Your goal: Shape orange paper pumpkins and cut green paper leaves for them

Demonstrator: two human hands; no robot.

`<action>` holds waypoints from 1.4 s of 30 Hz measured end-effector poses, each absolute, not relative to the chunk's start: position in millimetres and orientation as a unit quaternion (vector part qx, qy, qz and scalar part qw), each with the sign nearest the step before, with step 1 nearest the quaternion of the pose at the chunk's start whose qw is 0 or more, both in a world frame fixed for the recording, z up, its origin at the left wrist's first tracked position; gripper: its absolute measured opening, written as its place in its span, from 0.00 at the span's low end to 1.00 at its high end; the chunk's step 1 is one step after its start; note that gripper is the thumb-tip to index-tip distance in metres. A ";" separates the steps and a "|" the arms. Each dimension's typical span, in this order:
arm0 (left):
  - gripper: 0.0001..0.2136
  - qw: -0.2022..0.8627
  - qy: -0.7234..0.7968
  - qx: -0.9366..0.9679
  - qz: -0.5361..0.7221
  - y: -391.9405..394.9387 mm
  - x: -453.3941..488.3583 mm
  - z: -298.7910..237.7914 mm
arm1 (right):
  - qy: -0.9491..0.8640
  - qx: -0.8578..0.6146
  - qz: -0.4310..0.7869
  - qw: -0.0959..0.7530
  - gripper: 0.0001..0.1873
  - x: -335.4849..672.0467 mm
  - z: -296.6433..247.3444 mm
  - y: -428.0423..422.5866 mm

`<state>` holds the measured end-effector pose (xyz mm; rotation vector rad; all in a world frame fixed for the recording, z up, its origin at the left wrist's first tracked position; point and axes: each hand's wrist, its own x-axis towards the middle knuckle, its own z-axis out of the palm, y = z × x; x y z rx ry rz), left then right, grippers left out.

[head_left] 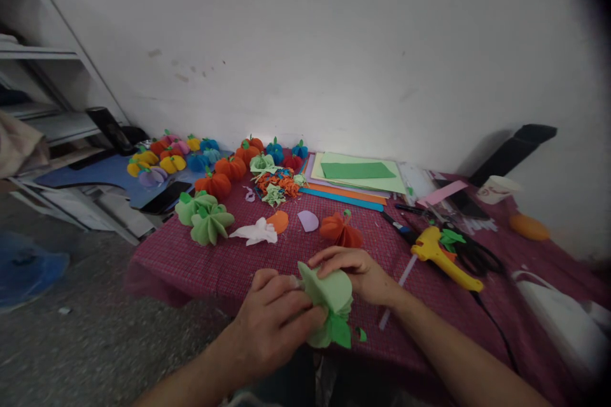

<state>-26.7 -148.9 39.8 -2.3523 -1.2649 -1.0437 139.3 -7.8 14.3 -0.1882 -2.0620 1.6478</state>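
Both hands [274,315] pinching pale-green paper pumpkin [334,291] — red-orange pumpkin [340,231] just beyond, yellow glue gun [443,259] at right.

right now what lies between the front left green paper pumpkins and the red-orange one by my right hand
In the head view, left to right: crumpled white tissue, an orange paper piece, a lilac paper piece.

From the wearer's head, the table [165,261] is being viewed forward and downward; the left hand [277,315] and right hand [363,273] are being framed closely, the wall [305,51] being faced beyond.
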 end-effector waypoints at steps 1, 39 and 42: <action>0.07 0.137 -0.436 -0.813 -0.360 -149.1 -26.3 38.6 | -0.756 -0.069 0.602 0.246 0.09 139.3 14.2 -7.8; 0.05 -0.034 -0.519 -0.702 -0.486 -127.6 -38.5 17.2 | -0.751 -0.182 0.600 0.206 0.10 135.8 -2.3 -5.8; 0.03 -0.092 -0.554 -0.657 -0.503 -123.7 -40.2 6.5 | -0.748 -0.218 0.595 0.195 0.11 133.9 -5.3 -5.9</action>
